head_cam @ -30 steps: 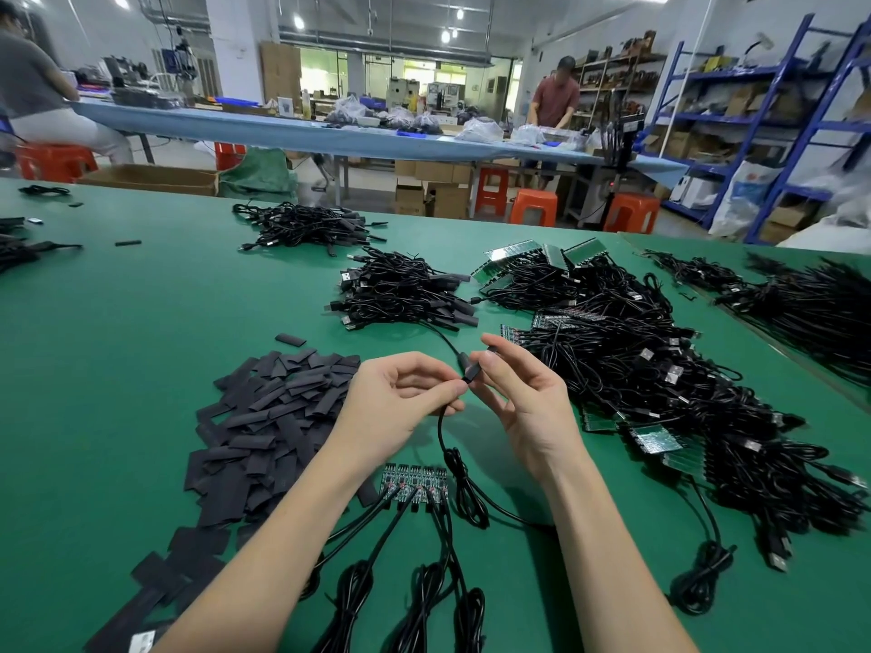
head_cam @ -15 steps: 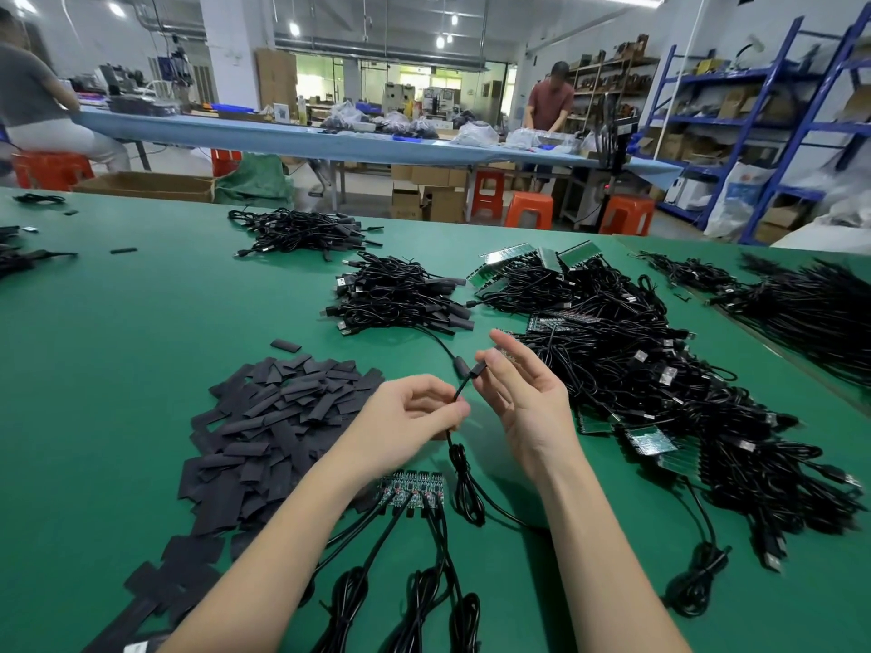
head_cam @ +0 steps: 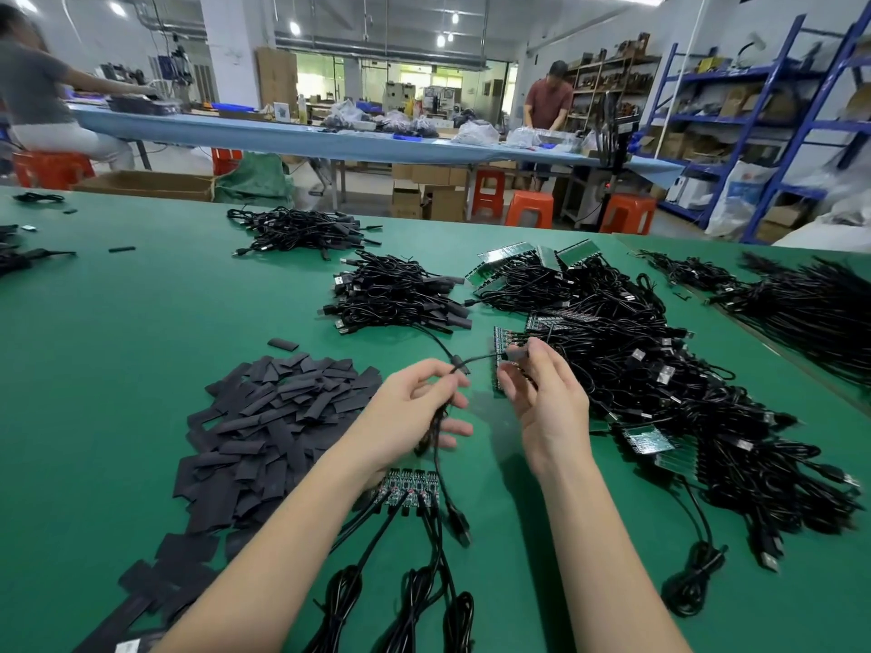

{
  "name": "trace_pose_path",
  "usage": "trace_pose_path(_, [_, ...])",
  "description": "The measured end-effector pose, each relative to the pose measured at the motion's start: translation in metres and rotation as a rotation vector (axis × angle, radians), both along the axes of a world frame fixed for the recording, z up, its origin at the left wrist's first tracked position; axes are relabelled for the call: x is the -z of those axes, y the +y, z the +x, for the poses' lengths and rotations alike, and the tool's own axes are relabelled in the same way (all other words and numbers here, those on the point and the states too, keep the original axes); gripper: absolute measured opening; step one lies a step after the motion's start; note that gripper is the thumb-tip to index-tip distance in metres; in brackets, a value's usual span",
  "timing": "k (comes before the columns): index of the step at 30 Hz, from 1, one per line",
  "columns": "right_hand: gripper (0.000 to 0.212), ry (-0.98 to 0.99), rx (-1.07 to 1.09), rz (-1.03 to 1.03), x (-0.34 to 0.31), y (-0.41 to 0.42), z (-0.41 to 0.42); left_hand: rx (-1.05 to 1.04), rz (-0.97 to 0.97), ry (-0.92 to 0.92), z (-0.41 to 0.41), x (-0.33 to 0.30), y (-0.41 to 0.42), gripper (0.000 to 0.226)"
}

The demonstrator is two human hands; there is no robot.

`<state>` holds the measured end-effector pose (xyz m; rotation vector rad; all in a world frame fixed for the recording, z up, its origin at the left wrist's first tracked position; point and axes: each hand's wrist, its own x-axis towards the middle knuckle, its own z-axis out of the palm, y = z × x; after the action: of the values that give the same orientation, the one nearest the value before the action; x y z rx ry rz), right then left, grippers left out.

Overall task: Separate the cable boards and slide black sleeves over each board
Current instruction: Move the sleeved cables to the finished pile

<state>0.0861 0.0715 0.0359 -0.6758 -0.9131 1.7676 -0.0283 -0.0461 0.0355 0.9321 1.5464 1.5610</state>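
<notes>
Item: one black cable (head_cam: pixel 476 360), held above the table's (head_cam: pixel 118 322) middle; your left hand (head_cam: pixel 414 412) grips its bundled length, your right hand (head_cam: pixel 542 393) pinches its sleeved end. Joined cable boards (head_cam: pixel 409 487) lie nearer you; loose black sleeves (head_cam: pixel 278 407) lie piled toward the left edge.

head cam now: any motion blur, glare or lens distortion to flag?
Head view: left hand and the cable it holds are motion-smeared; right hand is sharper. Wide-angle bending bows the blue shelving. Ceiling lights bloom, and the green table shows no harsh glare.
</notes>
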Motion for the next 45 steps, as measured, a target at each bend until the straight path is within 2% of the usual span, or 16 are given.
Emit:
trace_pose_path(3, [0.015, -0.101, -0.019, -0.057, 0.003, 0.003, 0.000, -0.157, 0.050, 0.271, -0.013, -0.016, 0.014, 0.019])
trace_pose_path(7, [0.012, -0.207, -0.072, -0.063, 0.008, 0.000, -0.003, -0.354, 0.109, 0.826, -0.050, -0.047, 0.048, 0.019])
trace_pose_path(9, [0.012, -0.246, -0.110, -0.045, 0.008, -0.002, -0.005, -0.357, 0.076, 1.084, -0.072, -0.060, 0.066, 0.023])
trace_pose_path(11, [0.012, -0.263, -0.151, -0.031, 0.008, -0.003, -0.006, -0.263, -0.080, 1.286, -0.093, -0.063, 0.082, 0.029])
trace_pose_path(13, [0.012, -0.278, -0.184, -0.026, 0.008, -0.005, -0.007, -0.184, -0.372, 1.503, -0.104, -0.055, 0.092, 0.037])
trace_pose_path(15, [0.011, -0.303, -0.207, -0.020, 0.009, -0.006, -0.009, -0.136, -0.540, 1.643, -0.101, -0.038, 0.099, 0.043])
trace_pose_path(16, [0.011, -0.318, -0.215, -0.015, 0.009, -0.006, -0.009, -0.096, -0.547, 1.644, -0.096, -0.028, 0.101, 0.038])
trace_pose_path(18, [0.012, -0.340, -0.232, -0.006, 0.010, -0.006, -0.011, 0.061, -0.526, 1.464, -0.085, -0.012, 0.105, 0.021])
trace_pose_path(20, [0.013, -0.361, -0.254, 0.006, 0.011, -0.007, -0.013, 0.170, -0.527, 1.319, -0.080, -0.002, 0.113, 0.014])
trace_pose_path(22, [0.014, -0.379, -0.276, 0.031, 0.011, -0.008, -0.014, 0.170, -0.542, 1.302, -0.081, 0.000, 0.123, 0.022])
trace_pose_path(25, [0.013, -0.416, -0.304, 0.069, 0.011, -0.010, -0.014, 0.186, -0.657, 1.276, -0.086, 0.001, 0.131, 0.044])
trace_pose_path(27, [0.012, -0.485, -0.322, 0.126, 0.011, -0.009, -0.012, 0.142, -0.612, 1.233, -0.089, 0.002, 0.130, 0.045])
trace_pose_path(31, [0.013, -0.828, -0.471, 0.351, 0.005, -0.008, -0.007, 0.004, -0.359, 1.120, -0.079, 0.001, 0.113, 0.022])
trace_pose_path(35, [0.011, -1.010, -0.596, 0.484, -0.002, -0.011, -0.007, -0.024, -0.277, 0.940, -0.061, 0.002, 0.084, 0.010])
trace_pose_path(41, [0.011, -1.199, -0.686, 0.647, -0.004, -0.011, -0.004, -0.111, -0.173, 0.765, -0.025, 0.009, 0.031, 0.012])
trace_pose_path(45, [0.035, -1.465, -0.884, 0.867, -0.022, -0.025, -0.006, -0.230, -0.125, 0.600, -0.010, 0.022, 0.006, 0.022])
